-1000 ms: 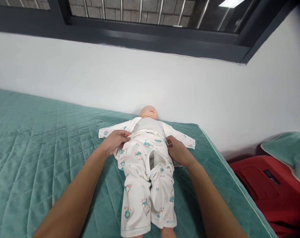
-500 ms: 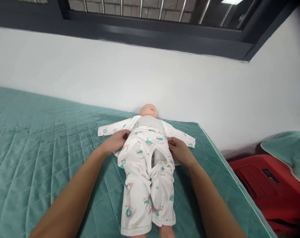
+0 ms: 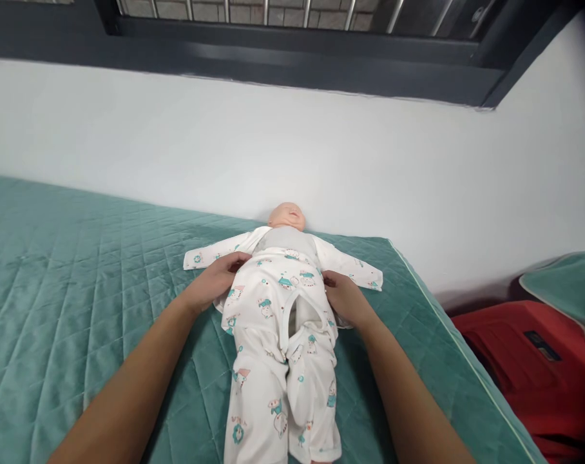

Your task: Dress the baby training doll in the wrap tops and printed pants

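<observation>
Patterned trousers (image 3: 258, 341), one pair: white, printed in teal and pink, with an open crotch. Worn by a doll (image 3: 287, 217) lying face up on a green quilted cover (image 3: 104, 290), head close to the white wall (image 3: 292, 142). Waist drawn up over the lower part of the grey torso (image 3: 287, 240); legs extended toward the viewer.

Top (image 3: 215, 250), one: same print, sleeves spread to both sides, front parted over the torso.

Left hand (image 3: 215, 280): at the waist side, fingers bent, tips hidden by cloth; whether they pinch it, cannot tell.

Right hand (image 3: 345, 298): at the opposite side, fingers curled in against the trousers; tips hidden, grip likewise uncertain.

Change noted: a second ago the left fingers show on the waist edge; now they are tucked at its side. The doll's pose is unaltered. Judged meaning: minor adjustment at the waist, the garment already in place there.

Adjacent: red case-like object (image 3: 509, 361), beyond the cover's edge.
</observation>
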The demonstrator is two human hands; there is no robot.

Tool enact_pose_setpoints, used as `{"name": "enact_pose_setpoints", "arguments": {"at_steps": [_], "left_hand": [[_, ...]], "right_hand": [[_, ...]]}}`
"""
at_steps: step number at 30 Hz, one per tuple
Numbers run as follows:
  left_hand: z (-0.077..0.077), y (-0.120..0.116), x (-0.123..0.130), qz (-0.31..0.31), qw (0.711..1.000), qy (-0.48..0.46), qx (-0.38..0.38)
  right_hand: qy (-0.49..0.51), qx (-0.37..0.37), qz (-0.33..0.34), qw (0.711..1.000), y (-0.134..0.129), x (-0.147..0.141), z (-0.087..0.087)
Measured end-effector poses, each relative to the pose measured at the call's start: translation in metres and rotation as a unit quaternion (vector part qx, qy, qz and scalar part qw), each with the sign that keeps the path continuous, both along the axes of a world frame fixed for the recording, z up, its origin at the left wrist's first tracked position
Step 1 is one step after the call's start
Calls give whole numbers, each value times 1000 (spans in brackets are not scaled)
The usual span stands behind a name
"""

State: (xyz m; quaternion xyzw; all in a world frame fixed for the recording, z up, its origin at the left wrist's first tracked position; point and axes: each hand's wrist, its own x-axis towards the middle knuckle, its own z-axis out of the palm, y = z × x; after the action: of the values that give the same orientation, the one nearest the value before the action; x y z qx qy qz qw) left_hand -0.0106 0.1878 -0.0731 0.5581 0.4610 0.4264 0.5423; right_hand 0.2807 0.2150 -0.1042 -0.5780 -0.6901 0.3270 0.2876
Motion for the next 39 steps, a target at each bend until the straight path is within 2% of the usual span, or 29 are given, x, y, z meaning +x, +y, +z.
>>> {"name": "enact_pose_setpoints", "arguments": {"at_steps": [4, 7, 12, 16, 20, 23, 26, 29, 32, 36, 39], "left_hand": [[-4, 2, 3, 69, 997, -13, -11], [-8, 5, 4, 118, 993, 4, -13], [-8, 7, 5, 92, 988, 109, 54], [-8, 8, 6, 78, 989, 110, 55], [-14, 8, 8, 81, 996, 34, 24], [-20, 12, 8, 121, 992, -10, 17], [-27, 21, 6, 161, 986, -30, 23], [-31, 27, 4, 170, 984, -39, 24], [-30, 27, 1, 166, 984, 25, 56], [-24, 20, 0, 168, 960, 172, 146], [-20, 17, 1, 127, 944, 240, 190]], "right_hand": [[-90, 34, -22, 995, -3, -6, 5], [-118, 36, -7, 992, -4, -6, 8], [-90, 7, 35, 995, -4, 1, 9], [-65, 16, 43, 997, -5, 2, 9], [26, 25, 37, 999, -6, -4, 6], [124, 3, 18, 992, -5, -9, 2], [231, -50, 3, 972, -4, -12, -2], [318, -109, 2, 942, -2, -12, -3], [318, -127, 3, 939, -1, -11, -2], [215, -95, 19, 972, -2, -10, 2], [151, -69, 18, 986, -4, -11, 6]]}}
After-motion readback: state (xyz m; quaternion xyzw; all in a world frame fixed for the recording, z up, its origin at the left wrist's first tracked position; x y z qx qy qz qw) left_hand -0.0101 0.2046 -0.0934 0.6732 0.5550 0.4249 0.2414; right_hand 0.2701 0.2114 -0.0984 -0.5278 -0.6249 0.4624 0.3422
